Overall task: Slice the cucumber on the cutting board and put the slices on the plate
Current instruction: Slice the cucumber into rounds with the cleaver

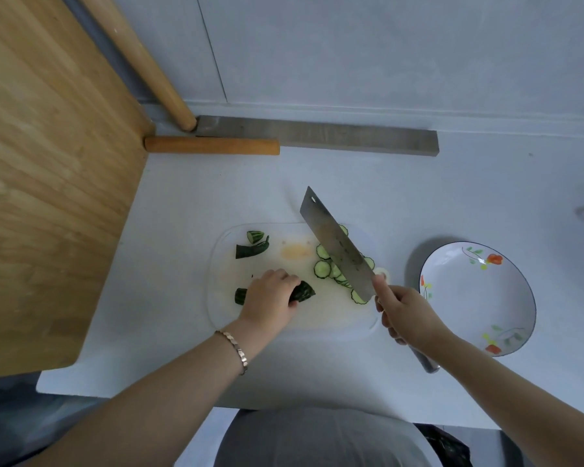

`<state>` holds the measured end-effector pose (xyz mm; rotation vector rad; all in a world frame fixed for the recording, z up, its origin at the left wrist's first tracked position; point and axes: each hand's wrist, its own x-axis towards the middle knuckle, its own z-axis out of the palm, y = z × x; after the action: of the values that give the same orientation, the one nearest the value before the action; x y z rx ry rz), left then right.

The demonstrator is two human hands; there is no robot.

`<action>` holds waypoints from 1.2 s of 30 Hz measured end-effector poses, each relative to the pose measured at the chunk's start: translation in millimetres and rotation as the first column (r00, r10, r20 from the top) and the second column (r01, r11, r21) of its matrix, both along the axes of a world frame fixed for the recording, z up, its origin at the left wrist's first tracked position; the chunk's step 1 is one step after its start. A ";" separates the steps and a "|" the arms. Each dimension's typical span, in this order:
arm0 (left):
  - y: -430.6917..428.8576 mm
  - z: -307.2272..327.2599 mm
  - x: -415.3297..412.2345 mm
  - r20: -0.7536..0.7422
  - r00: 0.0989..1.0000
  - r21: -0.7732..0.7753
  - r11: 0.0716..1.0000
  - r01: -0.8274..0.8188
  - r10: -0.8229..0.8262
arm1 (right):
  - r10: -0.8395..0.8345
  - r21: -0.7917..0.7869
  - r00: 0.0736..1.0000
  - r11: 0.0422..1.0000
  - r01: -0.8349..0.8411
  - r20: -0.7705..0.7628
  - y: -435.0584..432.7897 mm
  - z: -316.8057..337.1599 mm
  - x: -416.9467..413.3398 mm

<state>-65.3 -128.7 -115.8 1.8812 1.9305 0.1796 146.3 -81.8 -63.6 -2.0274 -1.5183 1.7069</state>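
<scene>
Counter (216,190): white; a large wooden board (48,163) bounds its left, and a metal bar (317,136) and rolling pin (213,144) line the back. Open surface lies between these and the cutting board (317,315).
Plate (469,298): flower-painted, just right of the cutting board, its inside fully in view.
Slices (322,268): overlapping heap on the board's right half, under the tilted cleaver (338,247).
Cucumber (303,291): near-left of the board, under the curled fingers of the left hand (270,294).
Right hand (405,315): wrapped round the cleaver handle at the board's right edge.
</scene>
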 end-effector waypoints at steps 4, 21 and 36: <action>5.9 -8.5 13.7 0.134 0.990 0.049 0.997 -0.055 0.048 | -0.011 -0.020 1.000 1.000 0.011 -0.011 -3.8 2.4 -3.8; 4.0 -15.7 20.2 0.331 0.901 0.005 0.955 -0.298 0.279 | 0.224 0.021 0.966 0.973 -0.229 0.132 -13.4 -0.1 -14.7; 5.7 -18.6 20.9 0.302 0.910 -0.012 0.955 -0.295 0.285 | 0.258 0.035 0.948 0.963 -0.269 0.186 -22.4 -21.4 -15.3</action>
<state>-44.4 -123.0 -134.4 1.4725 1.9875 0.5603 130.9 -104.3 -85.1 -2.0759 -1.9529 1.5706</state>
